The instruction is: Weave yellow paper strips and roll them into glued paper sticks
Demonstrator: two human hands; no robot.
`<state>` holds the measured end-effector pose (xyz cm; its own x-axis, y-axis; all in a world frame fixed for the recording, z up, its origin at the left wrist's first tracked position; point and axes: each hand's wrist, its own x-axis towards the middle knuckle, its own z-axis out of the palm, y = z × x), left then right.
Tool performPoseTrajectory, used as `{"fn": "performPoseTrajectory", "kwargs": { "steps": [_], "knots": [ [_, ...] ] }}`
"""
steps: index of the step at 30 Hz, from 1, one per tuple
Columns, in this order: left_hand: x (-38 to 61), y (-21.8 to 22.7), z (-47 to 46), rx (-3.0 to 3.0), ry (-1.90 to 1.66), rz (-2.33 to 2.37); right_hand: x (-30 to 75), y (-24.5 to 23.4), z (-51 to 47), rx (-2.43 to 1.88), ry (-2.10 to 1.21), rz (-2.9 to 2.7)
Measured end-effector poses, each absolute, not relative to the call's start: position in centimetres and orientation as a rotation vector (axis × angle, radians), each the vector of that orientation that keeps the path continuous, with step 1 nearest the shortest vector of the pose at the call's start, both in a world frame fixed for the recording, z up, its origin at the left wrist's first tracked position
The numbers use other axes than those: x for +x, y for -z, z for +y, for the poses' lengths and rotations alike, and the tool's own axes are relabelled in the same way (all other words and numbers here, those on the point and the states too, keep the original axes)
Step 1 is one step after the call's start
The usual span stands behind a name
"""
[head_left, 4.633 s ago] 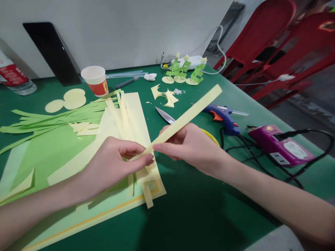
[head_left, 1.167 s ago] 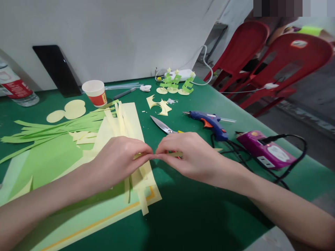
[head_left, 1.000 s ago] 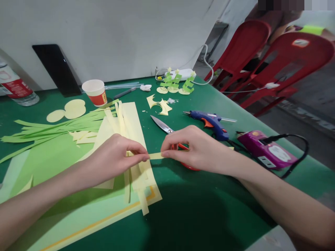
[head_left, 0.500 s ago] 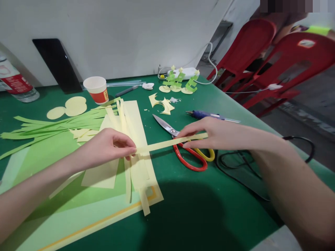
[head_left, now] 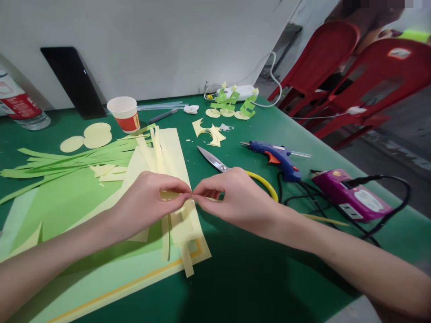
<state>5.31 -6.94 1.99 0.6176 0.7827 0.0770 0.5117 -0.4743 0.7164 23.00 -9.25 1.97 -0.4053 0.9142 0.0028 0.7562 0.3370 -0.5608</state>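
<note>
My left hand [head_left: 148, 199] and my right hand [head_left: 234, 197] meet above the right edge of the paper pile, thumbs and forefingers pinched tip to tip. Between them is a pale yellow paper strip, mostly hidden by the fingers. Beneath my left hand lie pale yellow sheets [head_left: 171, 143] and loose strips [head_left: 164, 242], over light green paper [head_left: 74, 197]. Scissors [head_left: 212, 159] lie under and behind my right hand, blade and yellow handle [head_left: 266, 181] showing. A thin yellowish strip [head_left: 326, 220] shows beyond my right forearm; whether it joins the held one, I cannot tell.
Right of the scissors lie a blue glue gun [head_left: 276, 154] and a purple box [head_left: 352, 195] with black cables. Behind stand a paper cup [head_left: 123, 114], small green paper stands with stars [head_left: 230, 103] and a phone [head_left: 72, 83]. Green strips [head_left: 77, 157] lie left; red chairs [head_left: 387, 76] stand right.
My right hand has moved left along the strip to meet my left hand, which shifted slightly right. The glue gun and purple box have come into fuller view.
</note>
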Motion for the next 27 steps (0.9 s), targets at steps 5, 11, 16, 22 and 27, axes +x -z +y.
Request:
{"fn": "performPoseTrajectory", "kwargs": {
  "steps": [5,11,16,22,27],
  "knots": [
    [5.5,-1.9,-7.2,2.187,-0.522,1.040,22.4,-1.8,-9.7,-1.497,-0.674,-2.256],
    [5.4,-2.1,-6.6,2.100,-0.488,1.105,22.9,-1.9,-9.4,-1.499,-0.720,-2.228],
    [4.0,-1.7,-4.4,2.041,-0.464,1.228,25.0,-2.3,-8.6,-1.483,-0.826,-2.157],
    [3.5,-1.3,-3.2,1.984,-0.561,1.252,26.3,-2.2,-8.4,-1.544,-0.938,-2.115],
    [5.0,-1.3,-5.9,2.076,-0.310,1.012,25.5,-1.0,-8.5,-1.400,-0.947,-2.137]
  ]
}}
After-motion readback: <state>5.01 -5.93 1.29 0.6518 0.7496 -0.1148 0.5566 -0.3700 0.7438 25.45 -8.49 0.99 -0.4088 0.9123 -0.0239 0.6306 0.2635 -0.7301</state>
